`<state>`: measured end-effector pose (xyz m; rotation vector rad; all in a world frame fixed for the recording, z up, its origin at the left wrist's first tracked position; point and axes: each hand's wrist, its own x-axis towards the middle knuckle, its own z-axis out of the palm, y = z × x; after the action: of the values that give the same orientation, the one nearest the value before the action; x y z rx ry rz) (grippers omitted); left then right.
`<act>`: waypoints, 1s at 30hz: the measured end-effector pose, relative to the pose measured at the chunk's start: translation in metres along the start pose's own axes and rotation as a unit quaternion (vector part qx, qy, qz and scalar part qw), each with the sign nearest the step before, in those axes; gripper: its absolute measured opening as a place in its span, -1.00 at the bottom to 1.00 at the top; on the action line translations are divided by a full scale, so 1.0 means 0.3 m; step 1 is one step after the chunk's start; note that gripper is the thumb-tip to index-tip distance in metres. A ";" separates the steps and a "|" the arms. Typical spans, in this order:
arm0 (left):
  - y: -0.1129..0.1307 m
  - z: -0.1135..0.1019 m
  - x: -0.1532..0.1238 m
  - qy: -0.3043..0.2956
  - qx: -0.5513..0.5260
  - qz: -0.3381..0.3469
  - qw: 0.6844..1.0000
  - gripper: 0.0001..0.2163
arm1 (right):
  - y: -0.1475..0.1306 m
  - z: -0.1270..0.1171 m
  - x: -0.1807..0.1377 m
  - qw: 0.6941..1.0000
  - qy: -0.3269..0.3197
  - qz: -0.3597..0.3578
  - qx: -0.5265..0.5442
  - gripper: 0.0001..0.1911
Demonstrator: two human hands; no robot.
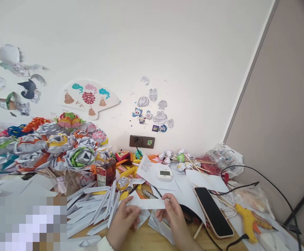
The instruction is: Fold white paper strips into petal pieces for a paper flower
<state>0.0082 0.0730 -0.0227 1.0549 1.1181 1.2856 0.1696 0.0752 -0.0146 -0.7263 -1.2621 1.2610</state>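
While the left hand (124, 218) and right hand (174, 216) each have a closed pinch grip on the white paper strip (148, 204), held just above the near surface (146, 240) between the folded strips (96, 209) and the phone (213, 212), an uneven pull would probably tear or skew it.

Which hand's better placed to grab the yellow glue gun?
Likely right: the right hand pinches the end of the paper strip nearest the glue gun, past the phone; the left hand holds the far end.

White wall (193, 52), stickers (154, 111), socket (141, 141); cluttered wooden desk (146, 240).
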 end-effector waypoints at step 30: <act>0.032 0.029 -0.057 -0.142 0.165 0.021 0.976 -0.69 | -0.011 0.022 -0.037 0.848 -0.185 -0.213 -0.448 -0.82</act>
<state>0.0157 0.0563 -0.0113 1.4659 1.1134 0.9589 0.1659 0.0623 -0.0131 -0.7844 -2.2378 0.3877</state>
